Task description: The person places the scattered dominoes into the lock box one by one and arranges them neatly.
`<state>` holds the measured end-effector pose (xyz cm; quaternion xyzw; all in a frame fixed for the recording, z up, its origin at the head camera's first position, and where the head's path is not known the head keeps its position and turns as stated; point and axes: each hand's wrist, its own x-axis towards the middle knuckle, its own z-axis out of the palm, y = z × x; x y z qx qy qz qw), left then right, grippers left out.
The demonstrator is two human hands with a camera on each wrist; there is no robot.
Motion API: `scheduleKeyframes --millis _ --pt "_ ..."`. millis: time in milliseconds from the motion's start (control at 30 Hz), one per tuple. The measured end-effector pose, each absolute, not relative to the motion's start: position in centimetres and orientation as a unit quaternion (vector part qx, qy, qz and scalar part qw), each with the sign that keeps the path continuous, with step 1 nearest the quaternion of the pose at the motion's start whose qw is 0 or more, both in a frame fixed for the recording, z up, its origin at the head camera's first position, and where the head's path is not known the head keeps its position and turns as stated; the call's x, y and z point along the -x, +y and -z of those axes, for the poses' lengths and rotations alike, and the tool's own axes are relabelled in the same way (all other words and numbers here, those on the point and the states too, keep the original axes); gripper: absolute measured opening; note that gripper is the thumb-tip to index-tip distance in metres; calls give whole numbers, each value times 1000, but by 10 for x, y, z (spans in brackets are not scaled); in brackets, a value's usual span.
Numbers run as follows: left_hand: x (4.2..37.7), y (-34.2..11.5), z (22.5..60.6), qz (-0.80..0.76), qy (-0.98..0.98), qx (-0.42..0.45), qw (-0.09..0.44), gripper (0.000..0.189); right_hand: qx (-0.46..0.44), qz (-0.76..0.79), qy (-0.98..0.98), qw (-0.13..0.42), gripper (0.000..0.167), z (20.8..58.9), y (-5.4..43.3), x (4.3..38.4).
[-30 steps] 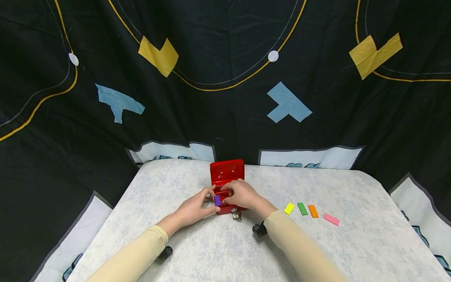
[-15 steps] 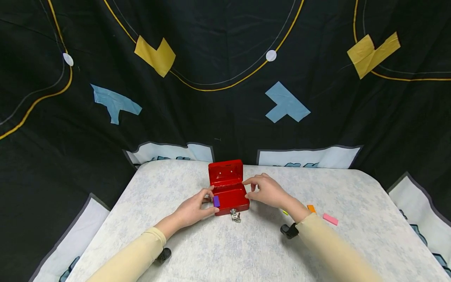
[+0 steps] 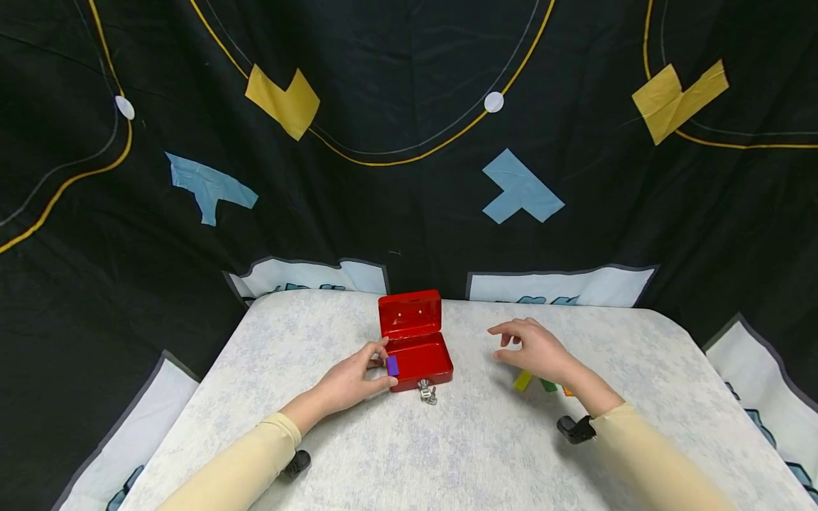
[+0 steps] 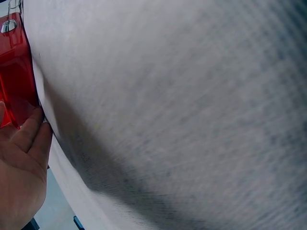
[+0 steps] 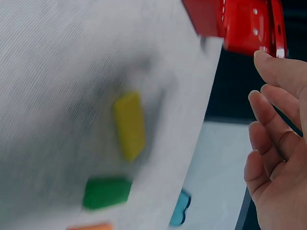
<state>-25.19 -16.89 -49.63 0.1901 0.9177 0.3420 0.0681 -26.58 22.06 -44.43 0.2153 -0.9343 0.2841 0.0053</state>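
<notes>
A small red cash box (image 3: 441, 355) with its lid raised stands on the table, keys (image 3: 429, 395) hanging from its front lock. Inside, at the left end, is a purple block (image 3: 393, 365). My left hand (image 3: 351, 376) holds the box's left end, thumb at the front corner and fingers farther back. To the right of the box my right hand (image 3: 533, 349) hovers over the table with loosely bent fingers and nothing in them. Below it lie a yellow block (image 5: 129, 127), a green block (image 5: 107, 192) and an orange block (image 5: 91, 226), partly hidden in the head view.
The pale patterned table (image 3: 383, 454) ends at a black curtain (image 3: 409, 213) behind the box. Dark wrist cameras hang below both forearms, the left camera (image 3: 297, 463) low over the table and the right camera (image 3: 575, 429) near the blocks.
My right hand has come out of the box and moved right, over the coloured blocks, the pink one now hidden behind the arm. The left hand stays at the box.
</notes>
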Motion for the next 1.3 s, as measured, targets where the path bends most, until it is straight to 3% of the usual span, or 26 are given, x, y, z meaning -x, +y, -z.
scheduleKeyframes --millis 467,1300 --pt "251 -168 494 -344 916 -192 70 44 -144 -273 -951 -4 43 449 293 252" --pt "252 -169 497 -353 913 -191 71 44 -87 -299 -947 -72 52 479 340 232"
